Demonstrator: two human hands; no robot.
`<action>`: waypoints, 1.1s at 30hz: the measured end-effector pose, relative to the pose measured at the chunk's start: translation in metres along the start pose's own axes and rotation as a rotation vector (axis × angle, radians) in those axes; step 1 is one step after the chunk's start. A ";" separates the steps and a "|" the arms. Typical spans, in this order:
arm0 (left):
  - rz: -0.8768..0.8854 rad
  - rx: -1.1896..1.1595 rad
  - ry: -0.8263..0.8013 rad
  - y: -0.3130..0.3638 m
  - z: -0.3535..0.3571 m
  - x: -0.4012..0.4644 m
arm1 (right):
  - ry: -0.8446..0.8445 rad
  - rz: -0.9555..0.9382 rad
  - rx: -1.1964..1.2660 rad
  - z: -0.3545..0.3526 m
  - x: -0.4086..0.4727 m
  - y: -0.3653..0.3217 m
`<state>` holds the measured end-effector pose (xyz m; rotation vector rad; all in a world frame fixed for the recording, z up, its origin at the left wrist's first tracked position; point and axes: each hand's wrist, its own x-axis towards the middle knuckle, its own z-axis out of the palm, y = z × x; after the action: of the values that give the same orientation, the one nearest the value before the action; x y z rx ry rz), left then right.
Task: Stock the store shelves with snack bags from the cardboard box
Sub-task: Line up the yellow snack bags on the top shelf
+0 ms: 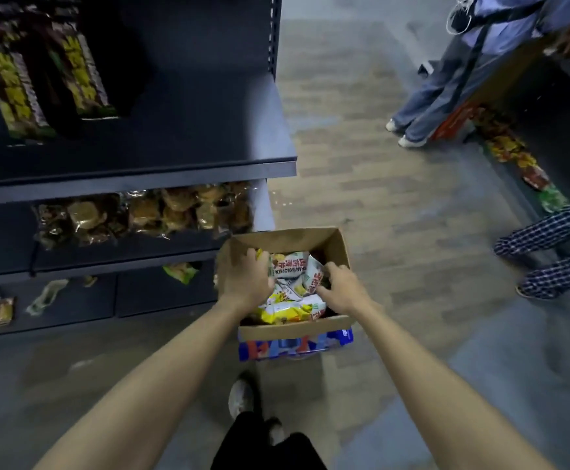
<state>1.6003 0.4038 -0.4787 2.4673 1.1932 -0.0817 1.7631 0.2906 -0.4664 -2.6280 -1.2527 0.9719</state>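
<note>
Cardboard box (336, 247): open-topped, on the floor at the end of the dark shelving unit (188, 171), just ahead of my shoe (241, 398); blue and red print on its near side.

Snack bags (293, 266): a loose heap of white, yellow and red packets inside the box, filling most of it.

My left hand (244, 279): reaches into the left side of the box, fingers curled down over the edge of a packet in the heap, grasping it.

My right hand (343, 288): reaches into the right side, fingers bent onto the packets; whether it truly grips one I cannot tell.

Shelves, left: long yellow-and-green packets (83, 69) lying on the upper level; clear bags of brown baked goods (148, 212) on the level below; a few scattered packets on the lowest.

Aisle, right: two other people standing, one in wide jeans (436, 89), one in checked trousers (555, 252), beside another rack with coloured packets.
</note>
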 end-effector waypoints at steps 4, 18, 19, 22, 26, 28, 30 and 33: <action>-0.068 0.036 -0.067 -0.018 0.051 0.009 | -0.066 0.037 -0.016 0.045 0.024 0.019; 0.135 0.227 -0.089 -0.024 0.217 0.135 | -0.033 0.275 0.131 0.161 0.179 0.069; 0.144 0.261 -0.067 -0.024 0.223 0.143 | -0.026 0.294 0.166 0.166 0.186 0.072; 0.168 0.309 -0.014 -0.025 0.236 0.162 | 0.000 0.347 0.233 0.181 0.207 0.072; 0.064 0.273 -0.048 -0.021 0.250 0.181 | 0.075 0.397 0.194 0.188 0.225 0.068; 0.036 0.312 -0.037 -0.018 0.253 0.186 | 0.108 0.404 0.173 0.188 0.227 0.070; 0.028 0.288 -0.089 -0.016 0.253 0.192 | 0.122 0.404 0.182 0.189 0.229 0.072; 0.066 0.312 -0.094 -0.017 0.257 0.199 | 0.138 0.411 0.207 0.190 0.233 0.070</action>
<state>1.7437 0.4638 -0.7647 2.7321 1.1309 -0.3886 1.8107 0.3746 -0.7599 -2.7775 -0.5570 0.8880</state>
